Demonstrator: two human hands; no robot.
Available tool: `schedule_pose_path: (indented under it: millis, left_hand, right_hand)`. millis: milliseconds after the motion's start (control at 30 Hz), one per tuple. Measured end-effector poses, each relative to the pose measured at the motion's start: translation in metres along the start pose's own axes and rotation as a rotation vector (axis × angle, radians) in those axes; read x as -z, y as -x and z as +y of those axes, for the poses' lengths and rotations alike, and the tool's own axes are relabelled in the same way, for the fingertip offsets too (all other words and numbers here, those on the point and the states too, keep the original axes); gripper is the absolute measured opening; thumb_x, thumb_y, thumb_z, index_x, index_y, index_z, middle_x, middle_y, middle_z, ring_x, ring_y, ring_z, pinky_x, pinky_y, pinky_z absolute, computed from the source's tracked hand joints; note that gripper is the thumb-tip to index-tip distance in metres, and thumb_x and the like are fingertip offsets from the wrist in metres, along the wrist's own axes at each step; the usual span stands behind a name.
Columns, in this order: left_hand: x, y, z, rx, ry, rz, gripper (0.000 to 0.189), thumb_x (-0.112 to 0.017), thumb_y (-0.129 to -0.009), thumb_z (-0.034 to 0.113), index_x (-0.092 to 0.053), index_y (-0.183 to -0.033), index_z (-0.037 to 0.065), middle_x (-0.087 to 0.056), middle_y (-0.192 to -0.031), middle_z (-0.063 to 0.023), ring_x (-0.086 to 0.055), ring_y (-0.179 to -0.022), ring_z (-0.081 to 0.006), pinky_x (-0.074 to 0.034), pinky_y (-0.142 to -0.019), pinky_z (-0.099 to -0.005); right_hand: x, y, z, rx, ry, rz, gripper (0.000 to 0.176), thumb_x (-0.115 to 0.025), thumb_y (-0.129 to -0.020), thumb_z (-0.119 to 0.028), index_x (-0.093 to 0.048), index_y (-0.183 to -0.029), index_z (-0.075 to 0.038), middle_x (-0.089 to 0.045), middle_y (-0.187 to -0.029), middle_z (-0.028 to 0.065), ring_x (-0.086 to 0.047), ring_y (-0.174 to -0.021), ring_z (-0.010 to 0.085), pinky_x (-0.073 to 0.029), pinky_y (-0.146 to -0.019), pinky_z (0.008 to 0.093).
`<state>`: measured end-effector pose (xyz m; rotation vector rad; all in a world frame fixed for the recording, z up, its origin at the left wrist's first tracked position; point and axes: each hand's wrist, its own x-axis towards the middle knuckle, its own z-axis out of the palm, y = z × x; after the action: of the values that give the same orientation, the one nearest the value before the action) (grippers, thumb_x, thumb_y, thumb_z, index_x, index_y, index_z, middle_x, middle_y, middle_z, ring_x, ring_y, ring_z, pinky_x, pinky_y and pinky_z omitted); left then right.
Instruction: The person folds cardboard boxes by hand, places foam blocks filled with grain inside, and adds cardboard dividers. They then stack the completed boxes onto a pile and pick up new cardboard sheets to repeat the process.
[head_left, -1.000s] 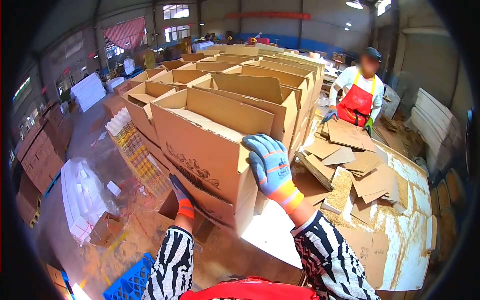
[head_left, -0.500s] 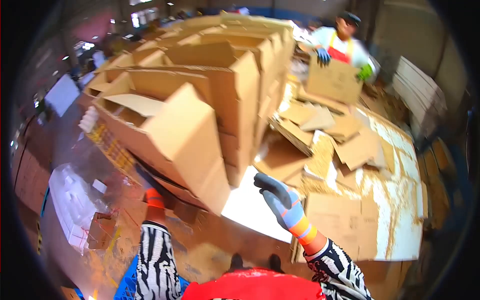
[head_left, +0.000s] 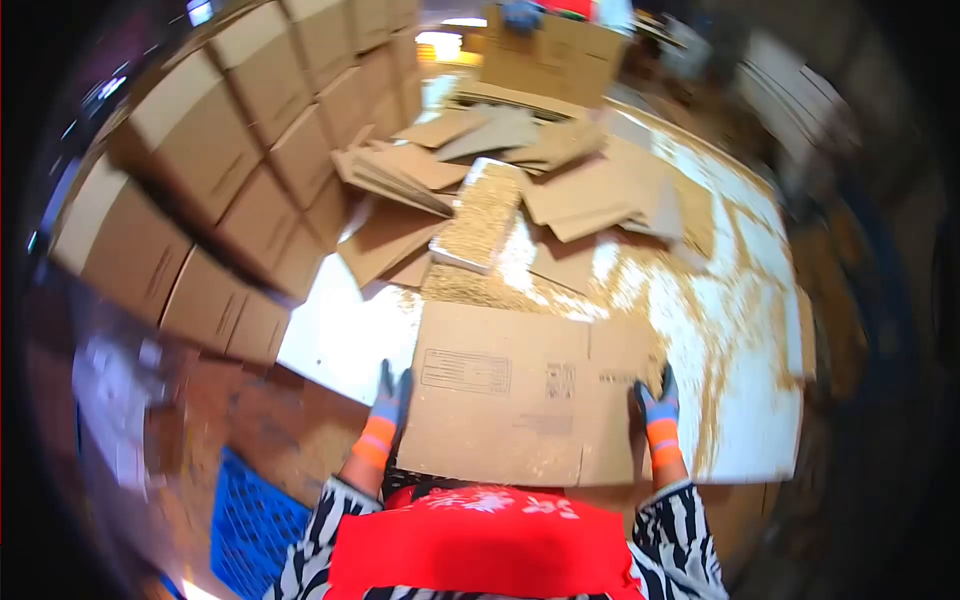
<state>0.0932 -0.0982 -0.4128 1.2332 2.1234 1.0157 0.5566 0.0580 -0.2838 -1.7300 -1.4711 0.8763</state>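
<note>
In front of me lies a flattened cardboard box (head_left: pixel 500 400) with printed panels, its near edge close to my red apron. My left hand (head_left: pixel 391 398), in a grey-blue glove with an orange cuff, grips its left edge. Over on the right, my right hand (head_left: pixel 659 402) holds the opposite edge, fingers pointing away from me. The undersides of the fingers are partly hidden. Beneath the box is a white table (head_left: pixel 745 430) strewn with tan shavings.
Standing cartons (head_left: pixel 205 150) rise in rows on the left. Loose cardboard sheets (head_left: pixel 590 185) and a shavings-covered white block (head_left: pixel 480 215) lie farther back. Across the table a person holds a cardboard panel (head_left: pixel 550 60). A blue plastic pallet (head_left: pixel 255 525) sits on the floor at lower left.
My view has swung right and down toward the table. My left hand has left the standing cartons, and both hands have come to the edges of the flattened box.
</note>
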Motion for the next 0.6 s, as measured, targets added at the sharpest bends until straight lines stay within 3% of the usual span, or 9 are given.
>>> schedule_pose_path:
  millis: [33, 100, 167, 300, 367, 433, 500, 533, 600]
  left_hand:
    - [-0.008, -0.009, 0.067, 0.506, 0.502, -0.084, 0.086, -0.056, -0.086, 0.058, -0.030, -0.145, 0.001, -0.047, -0.135, -0.0271, -0.046, -0.127, -0.0347, -0.038, -0.103, -0.0357]
    - [-0.012, -0.007, 0.097, 0.373, 0.230, -0.054, 0.095, -0.055, -0.083, 0.064, -0.028, -0.145, -0.002, -0.042, -0.140, -0.0287, -0.043, -0.128, -0.0393, -0.036, -0.106, -0.0359]
    - [-0.008, 0.009, 0.135, 0.422, 0.109, -0.090, 0.097, -0.053, -0.083, 0.066, -0.027, -0.144, -0.005, -0.040, -0.141, -0.0290, -0.041, -0.131, -0.0384, -0.033, -0.109, -0.0374]
    - [-0.051, 0.043, 0.167, 0.409, 0.178, -0.087, 0.097, -0.049, -0.084, 0.069, -0.028, -0.144, -0.004, -0.037, -0.144, -0.0270, -0.037, -0.134, -0.0374, -0.029, -0.111, -0.0373]
    - [-0.068, 0.046, 0.166, 0.395, 0.258, -0.120, 0.094, -0.048, -0.085, 0.068, -0.030, -0.144, -0.003, -0.036, -0.144, -0.0273, -0.036, -0.135, -0.0374, -0.028, -0.111, -0.0385]
    - [-0.083, 0.053, 0.171, 0.248, 0.125, 0.132, 0.086, -0.047, -0.087, 0.066, -0.036, -0.142, 0.001, -0.037, -0.144, -0.0245, -0.036, -0.133, -0.0384, -0.028, -0.111, -0.0415]
    - [-0.070, 0.057, 0.187, 0.184, 0.000, 0.150, 0.077, -0.046, -0.088, 0.063, -0.042, -0.138, 0.005, -0.041, -0.142, -0.0204, -0.037, -0.132, -0.0389, -0.029, -0.110, -0.0437]
    - [-0.066, 0.056, 0.186, 0.285, 0.091, 0.096, 0.073, -0.046, -0.088, 0.063, -0.045, -0.137, 0.009, -0.043, -0.141, -0.0171, -0.039, -0.130, -0.0379, -0.027, -0.110, -0.0440]
    - [-0.046, 0.050, 0.186, 0.194, -0.101, 0.123, 0.073, -0.047, -0.088, 0.063, -0.046, -0.136, 0.009, -0.043, -0.141, -0.0173, -0.035, -0.133, -0.0366, -0.021, -0.112, -0.0482]
  right_hand:
    - [0.004, -0.019, 0.023, -0.046, 0.028, -0.074, 0.078, -0.070, -0.083, -0.020, -0.028, -0.143, 0.005, -0.040, -0.143, 0.0231, -0.040, -0.131, 0.0280, -0.032, -0.108, 0.0357]
    - [-0.005, -0.034, 0.073, -0.191, 0.015, -0.220, 0.086, -0.072, -0.082, -0.025, -0.023, -0.145, 0.006, -0.039, -0.144, 0.0229, -0.040, -0.131, 0.0283, -0.032, -0.108, 0.0351]
    - [0.008, -0.028, 0.079, -0.154, -0.185, -0.211, 0.085, -0.072, -0.082, -0.028, -0.024, -0.145, 0.005, -0.040, -0.143, 0.0220, -0.041, -0.129, 0.0284, -0.033, -0.107, 0.0348]
    - [0.054, -0.060, 0.091, -0.124, -0.160, -0.281, 0.084, -0.074, -0.082, -0.024, -0.026, -0.145, 0.003, -0.041, -0.142, 0.0213, -0.043, -0.126, 0.0287, -0.033, -0.106, 0.0350]
    - [0.060, -0.088, 0.127, 0.132, 0.055, -0.165, 0.083, -0.073, -0.082, -0.022, -0.026, -0.146, 0.001, -0.044, -0.139, 0.0209, -0.046, -0.124, 0.0291, -0.036, -0.104, 0.0355]
    - [0.085, -0.111, 0.113, 0.261, 0.149, -0.258, 0.085, -0.073, -0.083, -0.025, -0.023, -0.147, 0.000, -0.041, -0.142, 0.0213, -0.042, -0.128, 0.0283, -0.033, -0.107, 0.0384]
    - [0.098, -0.110, 0.080, 0.061, -0.275, -0.392, 0.078, -0.072, -0.083, -0.022, -0.030, -0.145, -0.001, -0.043, -0.141, 0.0172, -0.043, -0.126, 0.0246, -0.034, -0.106, 0.0389]
    - [0.107, -0.100, 0.052, 0.022, -0.362, -0.409, 0.075, -0.071, -0.084, -0.023, -0.032, -0.144, 0.000, -0.045, -0.139, 0.0178, -0.047, -0.121, 0.0251, -0.037, -0.103, 0.0384]
    - [0.121, -0.062, -0.015, 0.071, -0.397, -0.381, 0.071, -0.069, -0.085, -0.026, -0.035, -0.141, 0.002, -0.049, -0.134, 0.0190, -0.053, -0.110, 0.0260, -0.044, -0.097, 0.0373]
